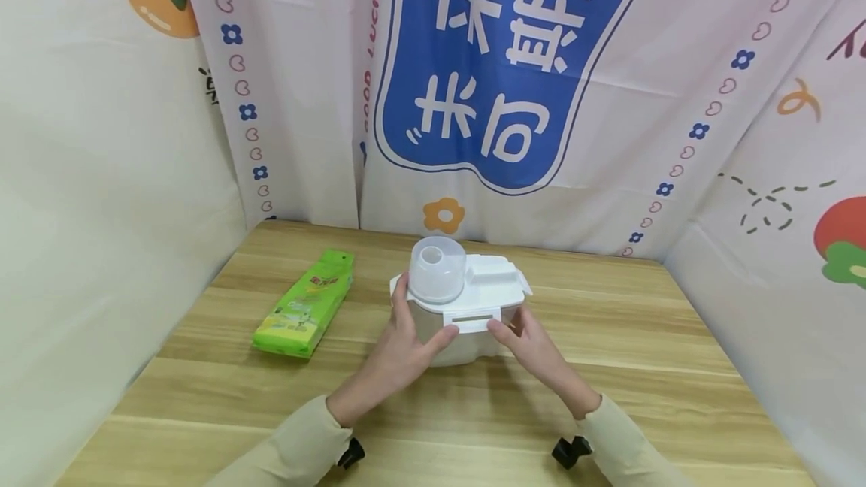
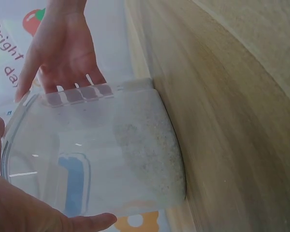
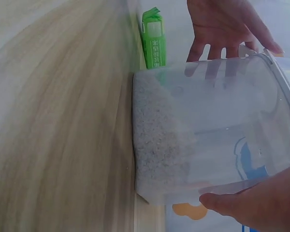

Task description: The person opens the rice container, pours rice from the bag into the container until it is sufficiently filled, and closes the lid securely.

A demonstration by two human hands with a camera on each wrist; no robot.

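A clear plastic storage container (image 1: 467, 352) with a white lid (image 1: 490, 293) stands upright on the table. Pale rice-like grains (image 3: 157, 133) fill its lower part. On the lid's left side sits a translucent cup (image 1: 438, 282). My left hand (image 1: 398, 348) holds the left side, its thumb at the left end of the front latch (image 1: 473, 327) and a finger up beside the cup. From the right, my right hand (image 1: 539, 352) holds the other side, thumb at the latch's right end. In the left wrist view its fingers lie along the container's wall.
To the left of the container, a green and yellow packet (image 1: 304, 310) lies on the wooden table (image 1: 609, 322). Printed white cloth (image 1: 304, 96) hangs behind the table, with white cloth walls at both sides. A black wrist strap piece shows below each sleeve.
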